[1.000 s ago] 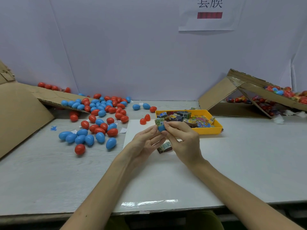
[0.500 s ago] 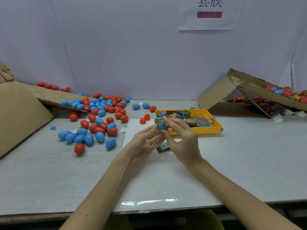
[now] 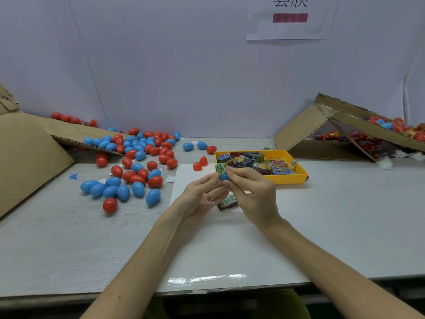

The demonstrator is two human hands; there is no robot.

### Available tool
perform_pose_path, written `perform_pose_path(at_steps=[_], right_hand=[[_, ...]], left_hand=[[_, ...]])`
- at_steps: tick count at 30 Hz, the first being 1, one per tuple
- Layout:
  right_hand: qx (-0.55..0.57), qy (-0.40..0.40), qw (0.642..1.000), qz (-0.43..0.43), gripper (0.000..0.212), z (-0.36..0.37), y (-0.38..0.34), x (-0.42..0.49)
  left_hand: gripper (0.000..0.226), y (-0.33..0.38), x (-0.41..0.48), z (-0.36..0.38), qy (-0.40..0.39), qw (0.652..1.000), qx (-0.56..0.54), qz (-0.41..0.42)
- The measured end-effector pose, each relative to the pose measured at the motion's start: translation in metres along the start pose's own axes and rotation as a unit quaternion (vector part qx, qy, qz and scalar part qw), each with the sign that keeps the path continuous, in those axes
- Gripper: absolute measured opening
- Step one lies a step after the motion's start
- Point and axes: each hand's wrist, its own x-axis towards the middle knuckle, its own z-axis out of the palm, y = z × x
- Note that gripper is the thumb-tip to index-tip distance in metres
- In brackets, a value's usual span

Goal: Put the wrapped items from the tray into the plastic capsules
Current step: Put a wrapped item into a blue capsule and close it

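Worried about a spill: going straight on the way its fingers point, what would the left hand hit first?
The blue capsule pinched between left hand and right hand; beyond it probably the yellow tray, depth unclear.

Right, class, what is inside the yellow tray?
The yellow tray holds a heap of colourful wrapped items. Its near-left corner is hidden behind the right hand and blue capsule.

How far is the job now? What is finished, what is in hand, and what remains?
Done: unclear. The loose capsules on the left look closed, but their contents are hidden. In hand: the left hand and right hand pinch a blue capsule with a wrapped item sticking out of it. Left: the yellow tray holds many packets, and a spare packet lies on the table below the hands.
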Motion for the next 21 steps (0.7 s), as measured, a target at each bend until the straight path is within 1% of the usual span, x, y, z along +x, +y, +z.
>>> perform_pose_path(at_steps=[2, 5, 7, 9, 12, 14, 16, 18, 21], right_hand=[[-0.002, 0.006, 1.000, 0.005, 0.029, 0.0005, 0.0003, -0.0004], [0.002, 0.011, 1.000, 0.017, 0.028, 0.0009, 0.0000, 0.0003], [0.001, 0.013, 1.000, 0.027, 0.028, 0.0007, -0.0008, 0.0011], [-0.009, 0.008, 0.999, 0.032, 0.032, 0.0004, -0.0017, 0.0017], [-0.004, -0.009, 1.000, 0.029, 0.045, 0.0012, -0.0027, 0.0019], [0.000, -0.013, 1.000, 0.017, 0.045, 0.0015, -0.0019, 0.0012], [0.005, -0.016, 1.000, 0.013, 0.041, 0.0022, -0.0008, 0.0006], [0.005, -0.015, 0.999, 0.031, 0.039, 0.0030, -0.0005, 0.0003], [0.007, 0.006, 0.998, 0.061, 0.033, 0.0034, -0.0002, 0.0009]], left_hand=[[0.019, -0.0008, 0.0007, -0.0005, -0.002, 1.000, 0.004, 0.000], [0.034, -0.0020, 0.0013, -0.0011, 0.002, 1.000, 0.010, 0.000], [0.037, -0.0024, 0.0012, -0.0016, 0.005, 1.000, 0.011, 0.004], [0.040, -0.0016, 0.0013, -0.0021, 0.009, 1.000, 0.006, 0.008], [0.043, 0.0001, 0.0016, -0.0021, 0.016, 1.000, 0.011, 0.018], [0.046, 0.0008, 0.0016, -0.0011, 0.008, 0.999, 0.032, 0.024], [0.046, 0.0016, 0.0011, -0.0004, -0.014, 0.998, 0.042, 0.033], [0.047, 0.0019, 0.0007, -0.0006, -0.035, 0.998, 0.041, 0.042], [0.034, 0.0016, 0.0002, -0.0023, -0.056, 0.996, 0.035, 0.056]])
